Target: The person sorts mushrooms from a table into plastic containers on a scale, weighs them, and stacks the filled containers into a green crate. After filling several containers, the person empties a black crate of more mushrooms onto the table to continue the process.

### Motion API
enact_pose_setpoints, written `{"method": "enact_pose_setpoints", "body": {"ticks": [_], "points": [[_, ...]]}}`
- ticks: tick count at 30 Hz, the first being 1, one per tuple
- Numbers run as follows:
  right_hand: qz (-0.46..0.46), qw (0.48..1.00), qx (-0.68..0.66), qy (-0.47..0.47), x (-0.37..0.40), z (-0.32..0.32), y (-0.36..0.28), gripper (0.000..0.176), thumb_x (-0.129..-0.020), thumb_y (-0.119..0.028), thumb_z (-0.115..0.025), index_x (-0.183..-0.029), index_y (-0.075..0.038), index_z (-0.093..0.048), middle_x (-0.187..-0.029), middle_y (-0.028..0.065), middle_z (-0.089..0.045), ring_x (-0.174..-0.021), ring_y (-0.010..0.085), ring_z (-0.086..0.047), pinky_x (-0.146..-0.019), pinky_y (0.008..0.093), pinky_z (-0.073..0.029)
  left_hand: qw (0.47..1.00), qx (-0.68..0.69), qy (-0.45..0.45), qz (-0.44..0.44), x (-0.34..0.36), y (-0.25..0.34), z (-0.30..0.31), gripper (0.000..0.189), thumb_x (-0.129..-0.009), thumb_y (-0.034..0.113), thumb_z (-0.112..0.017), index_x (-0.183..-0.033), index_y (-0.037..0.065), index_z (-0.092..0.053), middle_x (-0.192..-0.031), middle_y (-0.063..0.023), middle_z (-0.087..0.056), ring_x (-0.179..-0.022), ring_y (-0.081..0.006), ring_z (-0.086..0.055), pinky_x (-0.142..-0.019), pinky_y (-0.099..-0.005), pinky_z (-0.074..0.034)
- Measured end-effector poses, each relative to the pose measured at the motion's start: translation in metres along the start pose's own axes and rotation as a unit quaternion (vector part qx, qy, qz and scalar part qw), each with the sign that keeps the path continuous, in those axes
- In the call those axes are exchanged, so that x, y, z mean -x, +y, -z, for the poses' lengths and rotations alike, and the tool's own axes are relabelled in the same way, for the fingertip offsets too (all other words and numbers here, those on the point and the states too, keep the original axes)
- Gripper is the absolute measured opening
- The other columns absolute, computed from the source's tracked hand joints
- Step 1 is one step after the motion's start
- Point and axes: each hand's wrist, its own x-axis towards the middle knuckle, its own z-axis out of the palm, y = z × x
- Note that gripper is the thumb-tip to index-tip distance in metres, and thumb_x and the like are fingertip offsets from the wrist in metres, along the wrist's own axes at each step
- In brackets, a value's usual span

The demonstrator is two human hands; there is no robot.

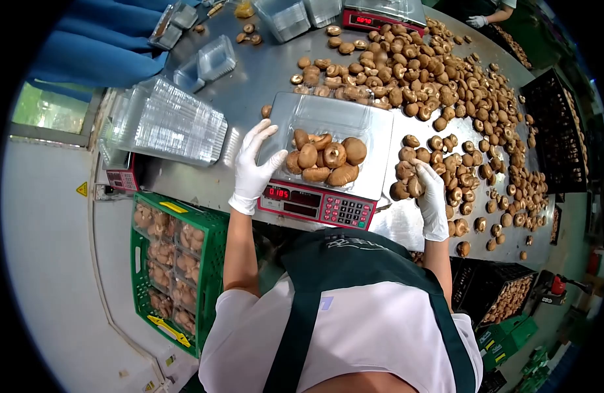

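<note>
Left hand (255, 164) spread empty, right hand (432, 194), grip unclear, at rounded brown mushrooms (404, 171)

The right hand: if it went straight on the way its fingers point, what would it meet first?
The right hand would probably first meet the loose mushrooms just ahead, though depth is unclear.

Glare whitens the steel counter (395, 224) near its front edge; fisheye distortion bends dark borders, perhaps slightly blurred.
</note>
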Motion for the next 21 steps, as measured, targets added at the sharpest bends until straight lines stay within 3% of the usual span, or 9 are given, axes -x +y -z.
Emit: {"method": "enact_pose_setpoints", "body": {"ticks": [11, 13, 15, 18, 21], "points": [[0.008, 0.989, 0.108, -0.099, 0.010, -0.026, -0.013, 0.022, -0.088, -0.014, -0.059, -0.105, 0.001, -0.060, -0.096, 0.0098, -0.066, -0.069, 0.0137, -0.061, -0.062, 0.0230, -0.049, 0.999, -0.024, -0.040, -0.007, -0.014, 0.003, -0.019, 0.037, -0.074, 0.023, -0.070, -0.107, 0.009, -0.062, -0.117, -0.0102, -0.057, -0.110, -0.0283, -0.053, -0.094, -0.0369, -0.040], [-0.007, 0.987, 0.124, -0.104, 0.011, -0.031, -0.017, 0.022, -0.088, -0.013, -0.058, -0.105, 0.001, -0.061, -0.096, 0.0097, -0.066, -0.071, 0.0131, -0.062, -0.063, 0.0224, -0.049, 0.995, -0.034, -0.067, -0.070, -0.019, 0.009, -0.026, 0.037, -0.073, 0.021, -0.070, -0.107, 0.009, -0.062, -0.116, -0.0100, -0.058, -0.110, -0.0280, -0.052, -0.095, -0.0374, -0.040], [-0.011, 0.985, 0.127, -0.119, 0.009, -0.031, -0.016, 0.023, -0.089, -0.014, -0.057, -0.106, 0.001, -0.060, -0.097, 0.0102, -0.066, -0.070, 0.0139, -0.062, -0.062, 0.0232, -0.049, 0.985, -0.032, -0.135, -0.107, -0.024, 0.013, -0.036, 0.038, -0.076, 0.017, -0.063, -0.113, 0.011, -0.059, -0.121, -0.0085, -0.055, -0.119, -0.0283, -0.045, -0.100, -0.0387, -0.035], [-0.015, 0.983, 0.126, -0.130, 0.009, -0.033, -0.017, 0.022, -0.089, -0.014, -0.056, -0.105, 0.001, -0.060, -0.097, 0.0097, -0.066, -0.072, 0.0134, -0.062, -0.064, 0.0234, -0.050, 0.953, -0.118, -0.227, -0.163, -0.028, 0.019, -0.055, 0.048, -0.076, 0.008, -0.052, -0.122, 0.020, -0.053, -0.126, -0.0059, -0.051, -0.125, -0.0316, -0.037, -0.104, -0.0502, -0.025], [-0.022, 0.983, 0.126, -0.131, 0.012, -0.032, -0.018, 0.020, -0.089, -0.013, -0.057, -0.103, 0.000, -0.062, -0.096, 0.0084, -0.066, -0.075, 0.0118, -0.062, -0.068, 0.0225, -0.050, 0.926, -0.162, -0.294, -0.173, -0.026, 0.019, -0.065, 0.044, -0.076, 0.009, -0.054, -0.118, 0.020, -0.055, -0.122, -0.0058, -0.053, -0.126, -0.0297, -0.036, -0.105, -0.0514, -0.023]]}}
